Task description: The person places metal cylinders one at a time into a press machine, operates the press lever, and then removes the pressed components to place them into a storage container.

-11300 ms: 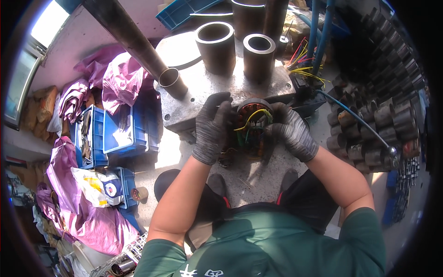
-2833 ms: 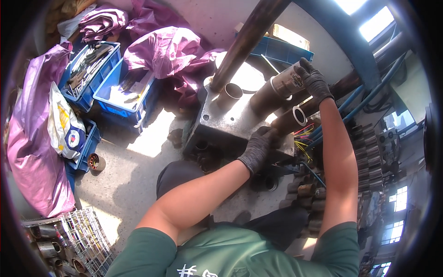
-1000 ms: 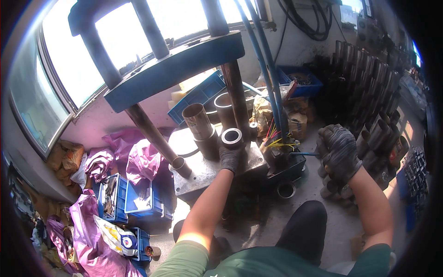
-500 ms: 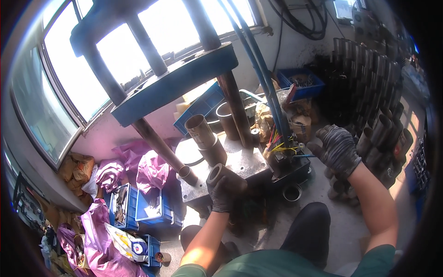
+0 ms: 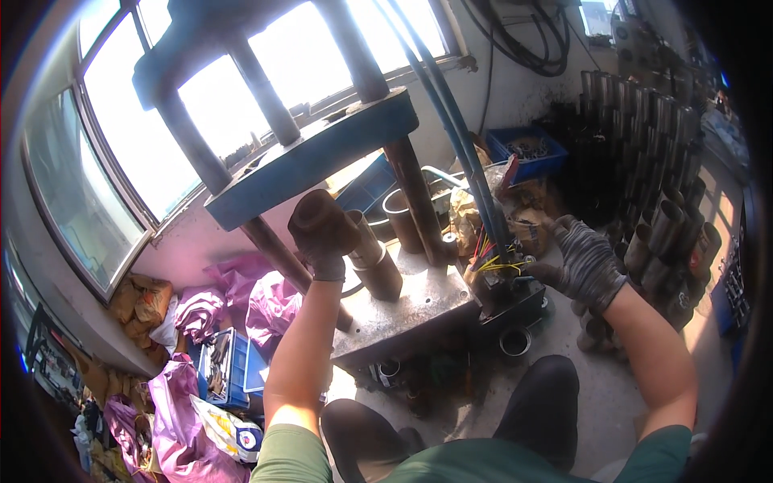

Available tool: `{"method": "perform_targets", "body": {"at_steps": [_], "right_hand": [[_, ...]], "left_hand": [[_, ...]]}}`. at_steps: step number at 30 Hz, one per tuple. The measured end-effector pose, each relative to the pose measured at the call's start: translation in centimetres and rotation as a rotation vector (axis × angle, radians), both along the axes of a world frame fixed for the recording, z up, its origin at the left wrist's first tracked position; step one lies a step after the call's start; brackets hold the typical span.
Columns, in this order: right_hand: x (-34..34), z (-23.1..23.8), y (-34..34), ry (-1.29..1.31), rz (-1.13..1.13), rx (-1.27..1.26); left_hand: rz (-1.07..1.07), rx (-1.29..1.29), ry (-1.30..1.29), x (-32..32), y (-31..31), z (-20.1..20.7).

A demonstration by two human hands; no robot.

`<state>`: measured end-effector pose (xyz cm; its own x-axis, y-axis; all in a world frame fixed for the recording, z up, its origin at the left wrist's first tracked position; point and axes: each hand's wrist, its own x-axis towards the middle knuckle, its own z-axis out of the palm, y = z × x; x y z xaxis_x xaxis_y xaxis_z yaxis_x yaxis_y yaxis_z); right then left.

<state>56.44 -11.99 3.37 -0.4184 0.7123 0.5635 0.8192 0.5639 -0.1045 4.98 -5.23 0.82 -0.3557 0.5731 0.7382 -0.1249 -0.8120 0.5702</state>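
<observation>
My left hand (image 5: 326, 256), in a dark grey glove, is closed around a thick, dark metal cylinder (image 5: 316, 216). It holds the cylinder up just below the blue plate (image 5: 314, 165) of a press. Beside it, a metal tube (image 5: 364, 240) stands on a wider round block (image 5: 380, 280) on the press bed (image 5: 427, 302). My right hand (image 5: 588, 262), in a striped grey glove, has its thumb and fingers apart. Its thumb is by a thin lever (image 5: 525, 278) near yellow and red wires (image 5: 501, 264); whether they touch I cannot tell.
Another wide tube (image 5: 398, 213) stands farther back on the bed, beside a press column (image 5: 415, 193). Stacked metal tubes (image 5: 644, 129) fill the right side. Blue bins (image 5: 229, 366) and purple sacks (image 5: 173, 410) lie on the left. A short tube (image 5: 514, 341) stands on the floor.
My left hand has lifted the metal cylinder from the front edge of the bed up toward the blue plate. My right hand has stayed near the lever.
</observation>
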Motion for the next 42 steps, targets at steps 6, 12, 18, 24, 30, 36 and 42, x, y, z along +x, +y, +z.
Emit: {"method": "perform_targets", "body": {"at_steps": [6, 12, 18, 24, 30, 36, 42], "right_hand": [[0.1, 0.2, 0.3, -0.002, -0.011, -0.15], [-0.1, -1.4, 0.9, -0.033, 0.019, -0.059], [-0.3, -1.6, 1.0, -0.035, 0.012, -0.056], [-0.1, -1.3, 0.8, -0.018, 0.044, -0.033], [0.2, -1.8, 0.8, 0.039, 0.059, -0.021], [0.6, -1.8, 1.1, 0.122, 0.076, -0.023], [1.7, -2.3, 1.6, 0.251, 0.133, -0.001]], "left_hand": [[1.195, -0.401, 0.94, 1.3, 2.3, 4.1], [1.713, -0.273, 1.397, 0.7, 5.5, 5.4], [1.228, -0.379, 0.96, 3.0, 4.4, 4.8], [1.225, -0.562, 1.191, 2.9, 2.7, 5.1], [0.619, -0.442, 0.491, 0.6, 3.4, -0.1], [0.48, -0.366, 0.148, -2.6, 2.0, -6.4], [1.21, -0.817, 0.286, -2.8, -7.4, -15.4]]}}
